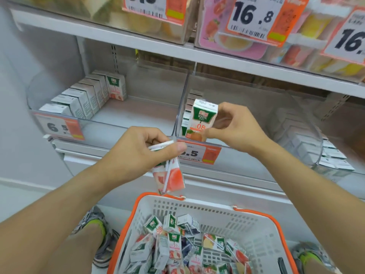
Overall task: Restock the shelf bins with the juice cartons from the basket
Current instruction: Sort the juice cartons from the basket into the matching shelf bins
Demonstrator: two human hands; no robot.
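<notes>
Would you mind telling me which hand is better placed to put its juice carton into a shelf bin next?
The right hand: it holds its carton upright at the front wall of the middle bin. The left hand grips its carton lower, above the basket.

Both forearms are bare, with no sleeves, watch or rings visible. The left shoe (98, 240) and right shoe (308, 256) are grey mesh trainers with yellow-green tongues.

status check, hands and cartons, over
Left hand grips a carton above the basket. Right hand holds an upright carton at the middle bin's front wall. Nothing blocking.
</notes>
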